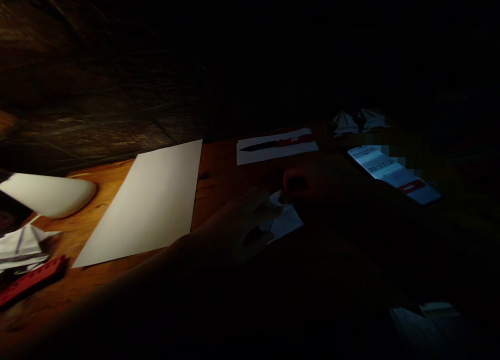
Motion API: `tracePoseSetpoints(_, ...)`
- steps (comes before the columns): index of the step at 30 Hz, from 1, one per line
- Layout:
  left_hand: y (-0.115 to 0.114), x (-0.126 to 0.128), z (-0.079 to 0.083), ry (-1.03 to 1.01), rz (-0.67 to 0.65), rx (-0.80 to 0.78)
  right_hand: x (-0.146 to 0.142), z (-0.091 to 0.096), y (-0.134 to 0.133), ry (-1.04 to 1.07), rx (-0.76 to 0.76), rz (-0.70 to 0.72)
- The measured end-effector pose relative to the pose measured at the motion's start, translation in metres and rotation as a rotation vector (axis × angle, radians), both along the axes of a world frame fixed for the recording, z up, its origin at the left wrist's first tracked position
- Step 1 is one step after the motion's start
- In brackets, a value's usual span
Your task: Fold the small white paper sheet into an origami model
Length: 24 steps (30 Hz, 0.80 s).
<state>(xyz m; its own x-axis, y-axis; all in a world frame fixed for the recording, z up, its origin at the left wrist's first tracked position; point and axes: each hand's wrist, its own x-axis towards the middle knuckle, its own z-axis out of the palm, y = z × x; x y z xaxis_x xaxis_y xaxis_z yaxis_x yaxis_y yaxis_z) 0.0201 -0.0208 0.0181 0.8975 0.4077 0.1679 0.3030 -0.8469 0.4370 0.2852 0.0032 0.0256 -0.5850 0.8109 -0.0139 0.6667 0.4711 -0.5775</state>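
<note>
A small folded piece of white paper (288,223) lies low over the wooden table in dim light. My left hand (246,222) holds it from the left, thumb at the lower edge and fingers over the upper part. Curled closed, my right hand (308,184) has its fingertips at the paper's top corner and appears to pinch it. Deep shadow hides much of both hands. Beyond them a knife (273,145) with a dark blade and red handle rests on white paper slips (250,158).
A large white sheet (148,203) lies left of my hands. Farther left are a white rounded object (66,193), a folded paper shape (25,245) and a red bar (35,279). A lit phone (394,173) and folded paper shapes (346,123) sit at right; pale papers (425,323) lie lower right.
</note>
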Motion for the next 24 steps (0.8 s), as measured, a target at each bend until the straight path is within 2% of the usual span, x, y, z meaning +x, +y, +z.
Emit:
tracePoseSetpoints(6,-0.0034,-0.0008,0.0025,0.039,-0.011,0.012,-0.0016,-0.0026,0.0008,0.048,-0.016,-0.013)
tracePoseSetpoints(17,0.0006,-0.0046,-0.0053,0.048,-0.076,-0.020,-0.0026,-0.0058,0.0018,0.057,0.010,-0.043)
tracePoseSetpoints(24,0.0035,-0.0033,0.0006,0.038,-0.079,0.004,-0.0033,-0.0077,-0.0028,0.062,0.008,-0.031)
